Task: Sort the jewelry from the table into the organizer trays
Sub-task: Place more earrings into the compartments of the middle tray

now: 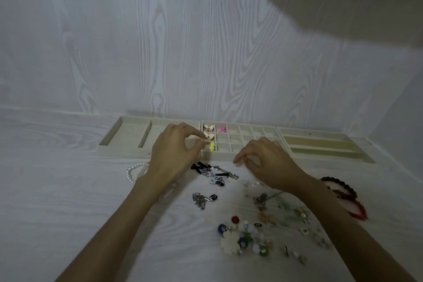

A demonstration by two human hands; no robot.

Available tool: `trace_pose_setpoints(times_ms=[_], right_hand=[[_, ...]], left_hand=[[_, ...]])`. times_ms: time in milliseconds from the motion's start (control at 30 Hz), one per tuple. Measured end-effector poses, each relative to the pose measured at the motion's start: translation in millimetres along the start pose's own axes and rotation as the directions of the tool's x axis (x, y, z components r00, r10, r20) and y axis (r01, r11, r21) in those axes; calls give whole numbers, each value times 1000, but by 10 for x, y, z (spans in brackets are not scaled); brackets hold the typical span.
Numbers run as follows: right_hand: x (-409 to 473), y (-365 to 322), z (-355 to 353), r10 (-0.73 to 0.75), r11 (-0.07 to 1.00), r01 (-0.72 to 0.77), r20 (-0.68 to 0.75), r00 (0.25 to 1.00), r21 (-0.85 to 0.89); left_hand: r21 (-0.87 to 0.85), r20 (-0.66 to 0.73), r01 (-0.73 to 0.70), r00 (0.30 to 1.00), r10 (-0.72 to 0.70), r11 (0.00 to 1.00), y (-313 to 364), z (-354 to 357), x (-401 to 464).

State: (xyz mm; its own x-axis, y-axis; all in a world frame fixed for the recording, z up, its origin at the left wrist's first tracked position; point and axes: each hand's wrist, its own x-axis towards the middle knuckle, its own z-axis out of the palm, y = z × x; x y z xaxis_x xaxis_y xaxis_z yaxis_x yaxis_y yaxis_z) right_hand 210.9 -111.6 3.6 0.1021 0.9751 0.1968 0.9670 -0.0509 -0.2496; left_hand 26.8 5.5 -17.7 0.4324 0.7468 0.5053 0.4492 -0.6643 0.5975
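Observation:
Three cream organizer trays stand in a row against the wall: a left tray [123, 151], a middle tray [219, 158] with many small cells, and a right tray [320, 135] with long slots. The middle tray's left cells hold cream heart pieces [208, 131], a pink piece [221, 129] and yellow pieces [212, 146]. My left hand [176, 149] hovers by the yellow pieces with thumb and forefinger drawn together; whether anything is between them is unclear. My right hand [265, 160] hangs loosely curled and empty before the middle tray. Loose jewelry lies on the table below both hands.
On the table lie a pearl strand [135, 170], black bow pieces [201, 167], a silver pendant cluster [203, 198], a pile of coloured studs and a white flower [242, 233], and dark and red bead bracelets [343, 188] at the right. The wall stands directly behind the trays.

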Motion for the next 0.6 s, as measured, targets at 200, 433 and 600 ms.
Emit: trace_pose_setpoints(times_ms=[200, 433, 600], right_hand=[[-213, -57, 363, 40, 969, -39, 1, 999, 245], [-472, 69, 227, 106, 919, -114, 43, 993, 378], [-634, -4, 160, -9, 958, -36, 157, 988, 283]], left_hand=[[-9, 178, -21, 984, 22, 1000, -123, -23, -298], [-150, 465, -33, 880, 100, 988, -44, -23, -339], [-319, 711, 21, 666, 225, 947, 182, -65, -417]])
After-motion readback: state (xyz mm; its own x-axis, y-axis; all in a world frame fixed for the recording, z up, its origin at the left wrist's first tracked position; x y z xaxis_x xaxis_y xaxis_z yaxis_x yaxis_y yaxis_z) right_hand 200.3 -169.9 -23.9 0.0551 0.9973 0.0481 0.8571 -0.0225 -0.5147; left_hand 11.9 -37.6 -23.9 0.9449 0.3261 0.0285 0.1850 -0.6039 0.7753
